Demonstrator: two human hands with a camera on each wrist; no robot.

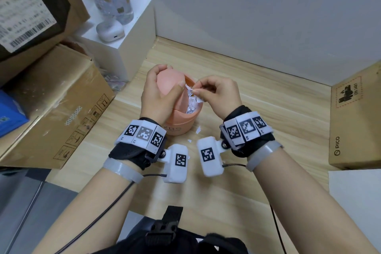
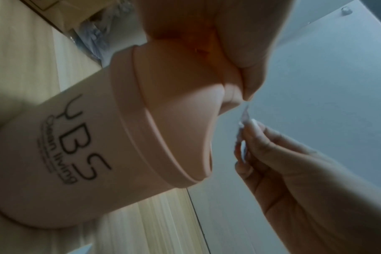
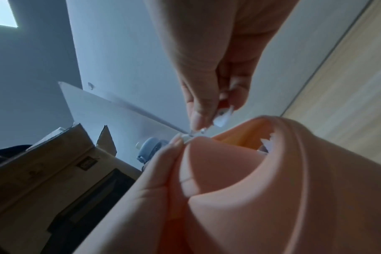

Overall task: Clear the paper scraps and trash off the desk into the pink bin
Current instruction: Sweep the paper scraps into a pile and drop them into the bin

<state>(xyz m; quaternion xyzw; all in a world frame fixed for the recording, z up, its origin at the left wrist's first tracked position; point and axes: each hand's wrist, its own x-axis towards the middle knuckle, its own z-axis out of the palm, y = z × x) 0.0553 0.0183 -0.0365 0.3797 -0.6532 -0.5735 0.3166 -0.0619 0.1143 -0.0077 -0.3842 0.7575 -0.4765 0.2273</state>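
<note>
A small pink bin (image 1: 181, 123) (image 2: 80, 154) stands on the wooden desk, with white paper scraps (image 1: 192, 105) showing in its mouth. My left hand (image 1: 158, 93) grips its swing lid (image 1: 170, 80) (image 3: 228, 163) and holds it tilted open. Just over the opening, my right hand (image 1: 214, 93) (image 2: 250, 137) pinches a small white paper scrap (image 1: 195, 91) (image 3: 223, 118) between thumb and fingertips. Two small scraps (image 1: 198, 130) lie on the desk in front of the bin.
Cardboard boxes (image 1: 51, 109) are stacked at the left. A white block (image 1: 132, 33) carrying an earbud case and a bottle stands behind the bin. Another cardboard box (image 1: 356, 121) sits at the right edge. The wall runs close behind the desk.
</note>
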